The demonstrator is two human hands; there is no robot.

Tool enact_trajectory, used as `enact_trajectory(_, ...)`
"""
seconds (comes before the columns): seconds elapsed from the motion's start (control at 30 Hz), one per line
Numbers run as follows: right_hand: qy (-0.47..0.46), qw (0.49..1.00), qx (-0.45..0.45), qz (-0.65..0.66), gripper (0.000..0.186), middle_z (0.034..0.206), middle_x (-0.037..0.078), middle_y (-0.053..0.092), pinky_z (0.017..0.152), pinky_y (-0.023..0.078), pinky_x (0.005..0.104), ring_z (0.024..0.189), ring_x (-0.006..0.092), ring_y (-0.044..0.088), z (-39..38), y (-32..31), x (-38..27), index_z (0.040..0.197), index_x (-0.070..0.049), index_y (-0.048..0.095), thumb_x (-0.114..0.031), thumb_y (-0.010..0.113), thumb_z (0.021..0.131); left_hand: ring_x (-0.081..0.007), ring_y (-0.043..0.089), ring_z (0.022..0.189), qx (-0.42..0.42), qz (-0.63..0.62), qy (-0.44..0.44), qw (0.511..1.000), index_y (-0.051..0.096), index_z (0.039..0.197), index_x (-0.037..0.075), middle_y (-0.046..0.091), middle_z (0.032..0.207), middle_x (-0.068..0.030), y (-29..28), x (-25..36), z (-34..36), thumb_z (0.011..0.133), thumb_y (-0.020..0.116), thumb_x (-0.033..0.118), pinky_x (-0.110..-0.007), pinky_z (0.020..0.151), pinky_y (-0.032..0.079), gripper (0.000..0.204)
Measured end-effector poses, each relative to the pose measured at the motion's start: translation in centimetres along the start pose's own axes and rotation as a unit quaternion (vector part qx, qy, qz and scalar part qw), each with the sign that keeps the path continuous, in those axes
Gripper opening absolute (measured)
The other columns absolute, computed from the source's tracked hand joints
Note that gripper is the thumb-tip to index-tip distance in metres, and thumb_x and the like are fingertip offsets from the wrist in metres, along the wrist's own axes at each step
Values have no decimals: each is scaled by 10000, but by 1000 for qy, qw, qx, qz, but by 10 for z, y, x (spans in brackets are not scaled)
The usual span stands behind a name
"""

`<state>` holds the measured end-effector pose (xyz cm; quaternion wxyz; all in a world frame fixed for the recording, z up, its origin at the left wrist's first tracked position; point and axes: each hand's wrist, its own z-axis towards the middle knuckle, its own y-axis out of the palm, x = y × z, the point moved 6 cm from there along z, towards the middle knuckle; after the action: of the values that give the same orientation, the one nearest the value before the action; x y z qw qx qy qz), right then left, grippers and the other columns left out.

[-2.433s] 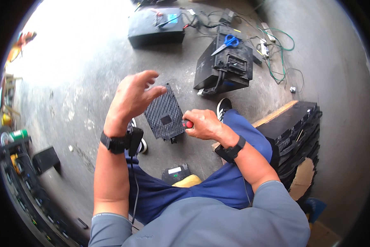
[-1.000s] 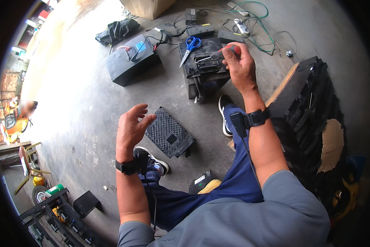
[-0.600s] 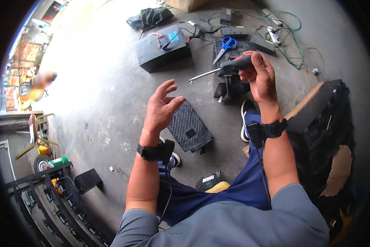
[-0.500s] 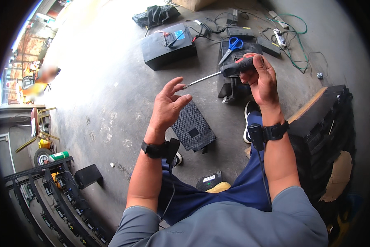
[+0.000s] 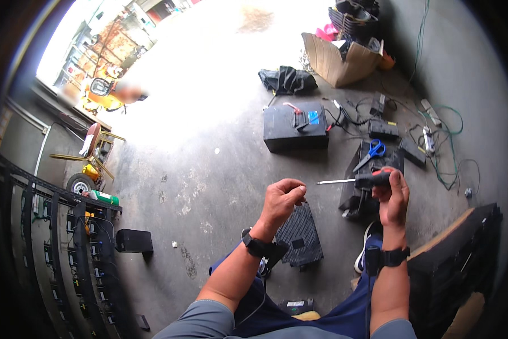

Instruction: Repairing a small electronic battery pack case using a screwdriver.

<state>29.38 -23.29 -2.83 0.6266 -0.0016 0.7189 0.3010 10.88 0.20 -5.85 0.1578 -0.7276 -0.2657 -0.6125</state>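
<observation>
My right hand (image 5: 393,195) grips a screwdriver (image 5: 355,181) by its black and red handle, with the metal shaft pointing left. My left hand (image 5: 282,200) is raised a little to the left of the shaft tip, fingertips pinched together; whether something small sits between them cannot be seen. Below the two hands a black ribbed panel (image 5: 302,234) lies on the concrete floor by my shoe. Both wrists wear black bands.
A black battery box (image 5: 295,129) stands on the floor ahead, with blue-handled scissors (image 5: 372,152) on a black case to its right. Cables and a power strip (image 5: 429,138) trail at the right. A cardboard box (image 5: 344,59) sits farther back. Black racks (image 5: 50,243) run along the left; stacked black panels (image 5: 457,265) rise at the right.
My right hand lifted the screwdriver from the black case and brought it in front of me. My left hand went from spread open to pinched fingertips. My view tilted upward.
</observation>
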Motion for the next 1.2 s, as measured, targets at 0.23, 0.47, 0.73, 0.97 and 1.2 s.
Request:
enact_trajectory(0.23,34,998,-39,46,296,948,109,719,656,588,286,707,178,705,-10,32,9,1126,-26,628,-284,643,982,-222,736,801,35,-171,-13,985,680,1081,-36,728,924,-113,-14,5,-3,947,685,75,-355,748,621,174)
enact_trajectory(0.47,80,992,-73,71,289,1069,177,702,757,626,374,812,250,728,-14,48,28,1178,5,563,-165,583,945,-265,740,859,52,-271,26,961,662,1118,-21,725,977,-135,-23,6,-4,980,643,77,-392,777,630,170)
enact_trajectory(0.73,110,988,-68,83,290,1094,185,695,807,624,398,861,277,732,-17,54,40,1195,-1,549,-138,555,940,-314,736,926,34,-337,67,938,645,1148,13,723,1077,-190,-35,8,1,1015,586,97,-446,824,626,168)
enact_trajectory(0.97,116,984,-82,106,283,1104,182,698,834,623,408,899,284,738,-13,58,41,1200,-7,552,-133,559,946,-311,734,926,25,-345,69,936,641,1139,23,720,1079,-188,-34,17,3,1025,567,101,-452,820,626,157)
enact_trajectory(1.2,132,980,-147,27,342,1051,152,705,781,611,360,847,242,733,-27,62,48,1265,-7,529,-146,616,965,-285,732,900,30,-355,84,930,632,1131,38,720,1073,-165,-39,20,2,1027,585,170,-434,788,628,174)
